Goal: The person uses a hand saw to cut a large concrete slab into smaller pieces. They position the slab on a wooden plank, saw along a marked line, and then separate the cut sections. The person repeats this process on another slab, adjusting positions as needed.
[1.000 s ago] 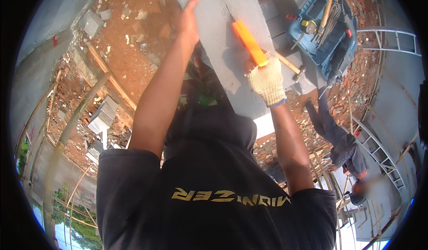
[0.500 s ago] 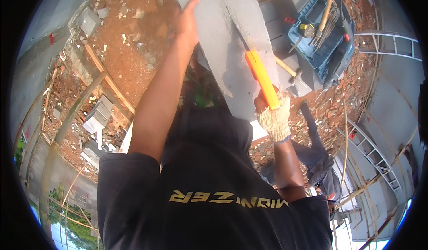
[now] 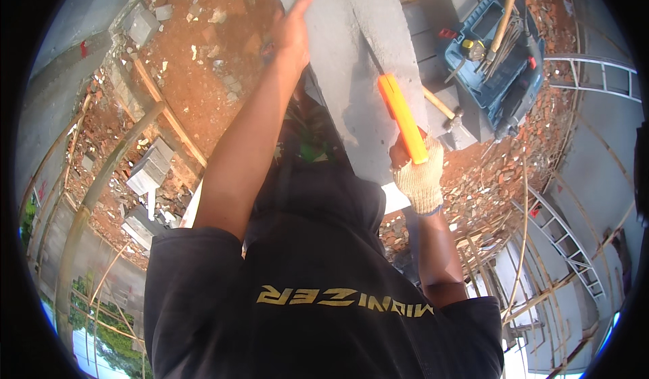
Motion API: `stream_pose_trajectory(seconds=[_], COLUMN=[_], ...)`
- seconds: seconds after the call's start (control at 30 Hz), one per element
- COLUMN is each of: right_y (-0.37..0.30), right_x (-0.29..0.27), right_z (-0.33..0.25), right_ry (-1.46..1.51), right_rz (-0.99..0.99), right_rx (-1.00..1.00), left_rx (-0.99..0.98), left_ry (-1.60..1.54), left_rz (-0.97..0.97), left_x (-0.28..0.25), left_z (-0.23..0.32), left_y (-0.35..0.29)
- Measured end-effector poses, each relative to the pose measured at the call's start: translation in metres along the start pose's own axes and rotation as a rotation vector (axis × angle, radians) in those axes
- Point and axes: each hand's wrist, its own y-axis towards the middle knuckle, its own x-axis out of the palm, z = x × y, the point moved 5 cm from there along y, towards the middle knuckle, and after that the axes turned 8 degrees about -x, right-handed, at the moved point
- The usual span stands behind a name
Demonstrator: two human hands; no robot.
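A long grey block, like lightweight concrete point(image 3: 378, 119), stretches away in front of me. My left hand point(image 3: 292, 38) is bare and grips the block's left edge, thumb along the top and fingers over the side, partly hidden. In a knitted cream glove, my right hand point(image 3: 418, 173) is closed around the orange handle of a handsaw point(image 3: 402, 119). The saw's thin dark blade lies along a dark line running lengthwise through the block's top face. How deep the blade sits I cannot tell.
Right of the block, a hammer point(image 3: 443, 105) rests on grey blocks point(image 3: 463, 136). Beyond it stands an open blue toolbox point(image 3: 473, 85) with tools. Rubble covers reddish ground. Wooden poles point(image 3: 101, 183) and more blocks point(image 3: 150, 169) are at left; metal ladders point(image 3: 591, 75) are at right.
The scene has shifted slightly to the right in view. Both hands keep their grips on block and saw. A person in dark clothing at the lower right is no longer visible.
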Motion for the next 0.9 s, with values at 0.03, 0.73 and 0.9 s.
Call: stream_pose_trajectory(seconds=[0.03,0.73,0.9], right_y=[0.021,-0.016,0.052], right_x=[0.011,-0.006,0.027], right_z=[0.015,0.019,0.024], right_ry=[0.156,-0.137,-0.371], right_rz=[-0.004,0.0,0.012], right_rx=[0.093,-0.032,-0.225], left_rx=[-0.025,-0.003,-0.069], left_ry=[-0.02,-0.004,-0.038], left_rz=[-0.03,0.012,-0.112], left_x=[0.0,0.003,0.005], left_z=[-0.001,0.005,-0.003], left_y=[0.006,-0.008,0.009])
